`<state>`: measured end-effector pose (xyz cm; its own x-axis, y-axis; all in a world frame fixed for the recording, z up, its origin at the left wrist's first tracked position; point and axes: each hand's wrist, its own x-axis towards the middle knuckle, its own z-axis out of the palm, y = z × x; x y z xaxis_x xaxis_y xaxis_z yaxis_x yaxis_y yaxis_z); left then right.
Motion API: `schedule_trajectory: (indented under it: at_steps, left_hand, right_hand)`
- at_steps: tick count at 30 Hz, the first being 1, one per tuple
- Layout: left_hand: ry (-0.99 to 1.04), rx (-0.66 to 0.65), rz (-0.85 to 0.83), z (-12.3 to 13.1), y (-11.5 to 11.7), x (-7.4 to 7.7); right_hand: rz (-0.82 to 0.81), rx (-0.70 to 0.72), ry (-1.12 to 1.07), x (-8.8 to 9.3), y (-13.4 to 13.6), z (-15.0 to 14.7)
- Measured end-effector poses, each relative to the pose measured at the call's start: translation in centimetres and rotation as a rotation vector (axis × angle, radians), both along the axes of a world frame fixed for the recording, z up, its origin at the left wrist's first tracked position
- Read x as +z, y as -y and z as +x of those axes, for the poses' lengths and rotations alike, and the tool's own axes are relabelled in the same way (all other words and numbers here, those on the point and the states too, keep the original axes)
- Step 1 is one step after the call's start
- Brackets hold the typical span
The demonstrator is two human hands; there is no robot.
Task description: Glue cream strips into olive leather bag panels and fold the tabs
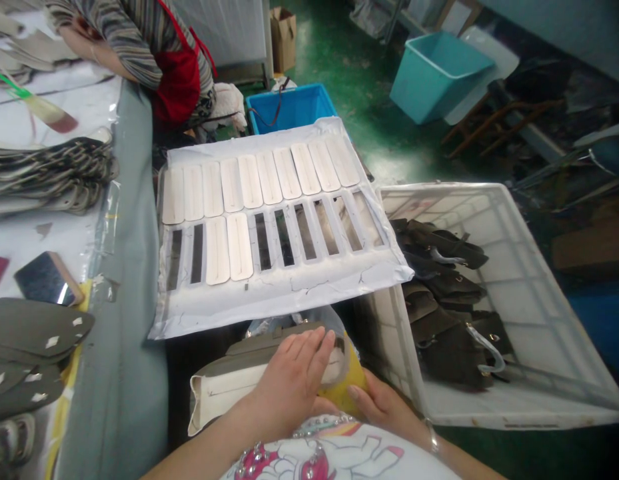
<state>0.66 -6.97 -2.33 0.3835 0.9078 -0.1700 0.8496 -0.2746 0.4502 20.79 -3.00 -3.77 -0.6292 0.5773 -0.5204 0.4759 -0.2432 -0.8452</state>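
Observation:
My left hand [293, 381] lies flat with fingers together on a stack of flat pieces in a clear plastic bag [309, 323], low in the middle of the view. Part of a yellow object [353, 387] shows under that hand. My right hand [382, 402] reaches in from the lower right, thumb against the yellow object's edge; its fingers are mostly hidden. Just beyond the hands rests a white slotted board [289, 287] with several pale strips [249, 181] laid in its slots and some slots open.
A white crate [529, 267] with dark strap pieces [449, 293] stands at the right. A grey-edged table [134, 280] with dark soles [36, 327] and stacked insoles runs down the left. Another person in a red apron [179, 80] works at the back. Blue bins stand behind.

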Motion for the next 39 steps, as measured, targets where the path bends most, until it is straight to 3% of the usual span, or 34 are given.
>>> schedule_trajectory:
  at_steps: [7,11,16,21,25,31,39]
  left_hand:
    - [-0.050,0.046,-0.106,-0.1,-1.0,1.2]
    - [-0.111,0.039,-0.150,0.3,-1.0,1.7]
    - [-0.123,0.075,-0.071,1.0,0.2,1.8]
    - [-0.124,0.106,-0.053,1.2,1.2,2.1]
    - [-0.112,0.139,-0.019,1.3,1.5,1.9]
    - [-0.114,0.153,0.012,1.4,1.8,1.5]
    - [-0.105,0.164,0.039,1.6,1.7,1.5]
  right_hand:
    - [0.027,-0.168,0.051,-1.3,1.3,-0.8]
    - [0.069,-0.277,0.070,-0.6,2.1,-1.7]
    - [-0.247,-0.340,0.072,1.8,3.7,0.7]
    - [-0.124,-0.789,-0.300,3.2,3.5,3.3]
    - [-0.112,-0.991,-0.639,3.1,2.0,0.5]
    - [-0.087,-1.060,-0.782,2.8,0.2,-4.1]
    - [0.026,-1.042,-0.640,1.3,-0.7,-5.8]
